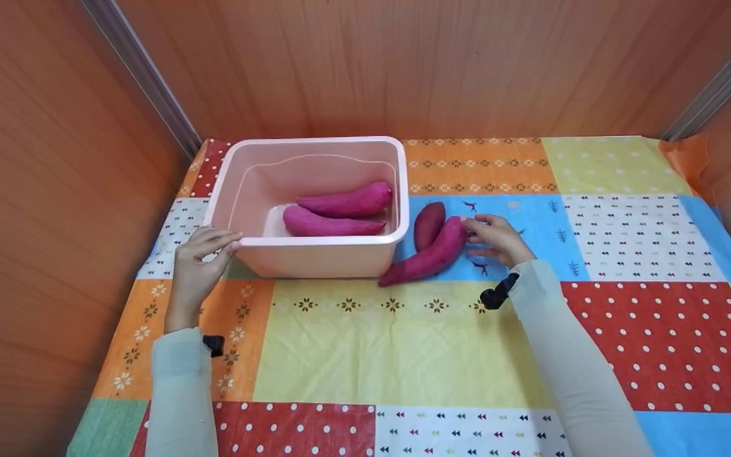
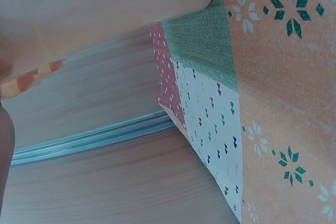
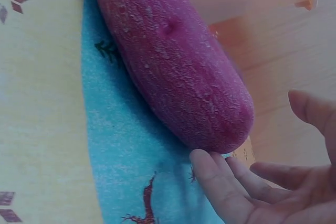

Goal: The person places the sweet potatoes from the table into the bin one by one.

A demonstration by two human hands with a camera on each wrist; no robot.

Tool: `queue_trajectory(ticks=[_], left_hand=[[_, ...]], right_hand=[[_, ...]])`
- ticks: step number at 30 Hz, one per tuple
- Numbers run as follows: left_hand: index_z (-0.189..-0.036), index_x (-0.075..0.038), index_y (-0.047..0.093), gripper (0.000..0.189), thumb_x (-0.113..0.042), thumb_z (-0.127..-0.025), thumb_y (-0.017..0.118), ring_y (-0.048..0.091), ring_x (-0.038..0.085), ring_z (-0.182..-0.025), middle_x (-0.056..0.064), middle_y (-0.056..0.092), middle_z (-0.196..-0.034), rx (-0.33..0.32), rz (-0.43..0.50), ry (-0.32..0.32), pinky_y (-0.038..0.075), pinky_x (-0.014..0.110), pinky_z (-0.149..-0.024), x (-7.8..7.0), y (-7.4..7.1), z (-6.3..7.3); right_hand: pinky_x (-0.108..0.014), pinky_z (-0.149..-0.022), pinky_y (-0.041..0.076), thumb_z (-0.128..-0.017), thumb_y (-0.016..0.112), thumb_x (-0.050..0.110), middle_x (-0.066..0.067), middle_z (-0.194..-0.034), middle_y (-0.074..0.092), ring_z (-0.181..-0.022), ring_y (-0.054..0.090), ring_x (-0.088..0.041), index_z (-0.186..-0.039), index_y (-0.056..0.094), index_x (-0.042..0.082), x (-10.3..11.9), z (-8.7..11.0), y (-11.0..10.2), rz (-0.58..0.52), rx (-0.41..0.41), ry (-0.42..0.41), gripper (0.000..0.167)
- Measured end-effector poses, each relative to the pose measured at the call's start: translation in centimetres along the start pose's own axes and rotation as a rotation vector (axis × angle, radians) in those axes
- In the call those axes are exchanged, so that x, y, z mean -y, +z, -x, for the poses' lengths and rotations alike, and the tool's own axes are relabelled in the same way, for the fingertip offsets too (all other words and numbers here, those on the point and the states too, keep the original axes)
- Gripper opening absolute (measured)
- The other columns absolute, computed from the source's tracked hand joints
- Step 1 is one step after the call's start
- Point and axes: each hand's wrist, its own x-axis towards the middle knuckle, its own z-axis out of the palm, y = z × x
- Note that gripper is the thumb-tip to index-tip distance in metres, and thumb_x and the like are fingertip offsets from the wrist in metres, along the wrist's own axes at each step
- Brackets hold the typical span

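Note:
A pale pink plastic tub (image 1: 315, 257) holds two purple sweet potatoes (image 1: 346, 201), lying side by side. My left hand (image 1: 199, 261) pinches the tub's rim at its near left corner, fingers on top and thumb beneath. In the left wrist view the tub's wall (image 2: 115, 3) fills the top. Right of the tub a long curved sweet potato (image 1: 432, 257) lies on the cloth, with a shorter, darker sweet potato (image 1: 429, 223) behind it. My right hand (image 1: 497, 238) is beside the curved one, its fingers loosely extended and fingertips right at the blunt end of that sweet potato (image 3: 178, 61).
A patchwork-patterned cloth (image 1: 391, 355) covers the table. Wood-grain panels (image 1: 403, 63) stand at the back and both sides, with metal strips (image 1: 143, 70) at the corners. Cloth stretches out to the right of my right hand.

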Motion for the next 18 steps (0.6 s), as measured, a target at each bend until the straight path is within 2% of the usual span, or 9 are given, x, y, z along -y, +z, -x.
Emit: queue_trajectory(ticks=[7, 13, 18], left_hand=[[-0.093, 0.013, 0.071, 0.016, 0.014, -0.078, 0.070, 0.057, 0.005, -0.092, 0.030, 0.068, -0.089, -0.020, 0.004, 0.077, 0.042, 0.015, -0.086, 0.2, 0.1, -0.1], [-0.095, 0.012, 0.071, 0.016, 0.013, -0.078, 0.070, 0.058, 0.005, -0.092, 0.029, 0.069, -0.090, -0.012, 0.003, 0.065, 0.042, 0.014, -0.086, 0.2, 0.1, -0.1], [-0.095, 0.011, 0.072, 0.017, 0.012, -0.079, 0.070, 0.058, 0.006, -0.091, 0.028, 0.069, -0.090, -0.006, -0.003, 0.062, 0.043, 0.014, -0.085, 0.1, 0.1, -0.1]], right_hand=[[-0.040, -0.105, 0.045, -0.094, 0.058, 0.040, -0.016, -0.153, 0.032, -0.132, 0.041, -0.031, -0.154, 0.006, 0.003, -0.9, 0.3, 0.6, -0.023, 0.025, 0.023, 0.088], [-0.039, -0.106, 0.044, -0.094, 0.057, 0.042, -0.019, -0.146, 0.036, -0.126, 0.046, -0.029, -0.153, 0.013, 0.003, -1.7, 0.4, 1.2, -0.016, 0.061, 0.038, 0.084], [-0.040, -0.105, 0.045, -0.093, 0.058, 0.043, -0.017, -0.138, 0.042, -0.120, 0.050, -0.026, -0.153, 0.010, 0.003, -2.0, 0.4, 2.0, -0.041, 0.045, 0.030, 0.086]])
